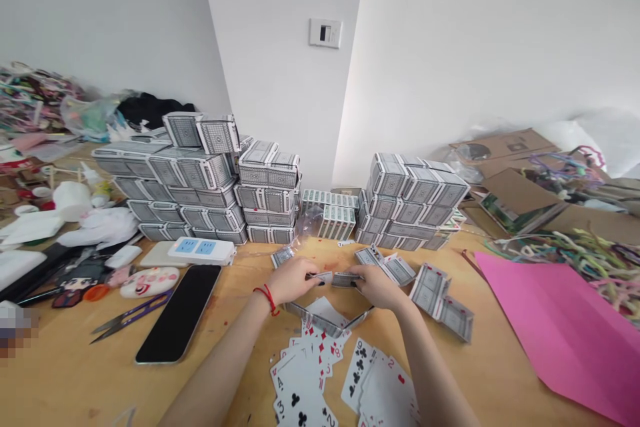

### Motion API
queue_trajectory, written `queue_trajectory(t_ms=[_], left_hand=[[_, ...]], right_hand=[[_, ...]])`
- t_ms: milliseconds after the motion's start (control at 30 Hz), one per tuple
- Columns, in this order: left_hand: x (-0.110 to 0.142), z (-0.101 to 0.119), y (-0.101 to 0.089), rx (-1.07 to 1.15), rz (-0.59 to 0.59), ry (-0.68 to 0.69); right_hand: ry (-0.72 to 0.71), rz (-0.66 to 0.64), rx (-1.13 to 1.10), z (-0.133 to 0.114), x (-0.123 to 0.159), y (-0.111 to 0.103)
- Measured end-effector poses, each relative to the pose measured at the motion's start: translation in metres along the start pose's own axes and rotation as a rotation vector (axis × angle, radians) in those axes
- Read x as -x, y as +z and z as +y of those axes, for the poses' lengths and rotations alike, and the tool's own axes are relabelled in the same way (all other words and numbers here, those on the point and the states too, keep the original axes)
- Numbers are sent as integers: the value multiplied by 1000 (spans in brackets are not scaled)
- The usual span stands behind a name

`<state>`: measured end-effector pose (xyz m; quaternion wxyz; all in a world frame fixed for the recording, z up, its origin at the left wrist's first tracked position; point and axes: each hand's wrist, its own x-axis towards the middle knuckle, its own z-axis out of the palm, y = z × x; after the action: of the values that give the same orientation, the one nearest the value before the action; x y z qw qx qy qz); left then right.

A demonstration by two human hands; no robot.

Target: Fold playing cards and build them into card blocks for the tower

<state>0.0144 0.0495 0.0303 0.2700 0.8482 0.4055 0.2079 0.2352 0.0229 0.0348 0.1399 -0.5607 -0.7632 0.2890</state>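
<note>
Cards (305, 360) lie fanned face up at the near edge of the table (90, 387), right between the forearms, with a second pile (387, 387) just beside them, close to the right forearm. Just past those, a bent strip (320, 323) of folded cards runs across the far end of the fan, so it sits between the fan and the hands. Left hand (294, 279), red bracelet (270, 300) on the wrist, has its fingers pinched on a pale flap (325, 277); right hand (381, 285) is clamped on a gray flap (344, 279) just beside it, both around mid-table. Can't tell if the flaps are joined. Folded pieces (443, 303) sit off to the right, and another batch (400, 269) crowds right behind the right hand, so it's pretty tight there. Phone (179, 313) is left of the left forearm, then scissors (133, 317), an oval case (150, 282) and a power strip (203, 251) behind. Pink paper (560, 340) hogs the right side, cords (595, 260) beyond it. Further back, big gray stacks left (170, 180) and right (415, 200) block things off, green blocks (337, 220) between them, cardboard (520, 193) far right, then white wall (450, 47) with a switch (325, 33).
</note>
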Motion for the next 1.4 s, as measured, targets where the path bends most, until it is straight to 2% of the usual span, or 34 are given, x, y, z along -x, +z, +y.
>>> queue_trajectory(t_ms=[467,767,900,1000,1400], left_hand=[[0,1,-2,28,-18,-27],[2,6,-14,-97,75,105],[2,11,-17,-60,108,120],[2,14,-18,-52,90,125],[2,14,-15,-258,32,95]], right_hand=[[7,19,-80,1,-2,2],[-118,132,-195,-1,-2,0],[-131,164,-199,-3,-3,1],[-148,175,-204,-5,-3,2],[-206,222,-215,-10,-1,1]])
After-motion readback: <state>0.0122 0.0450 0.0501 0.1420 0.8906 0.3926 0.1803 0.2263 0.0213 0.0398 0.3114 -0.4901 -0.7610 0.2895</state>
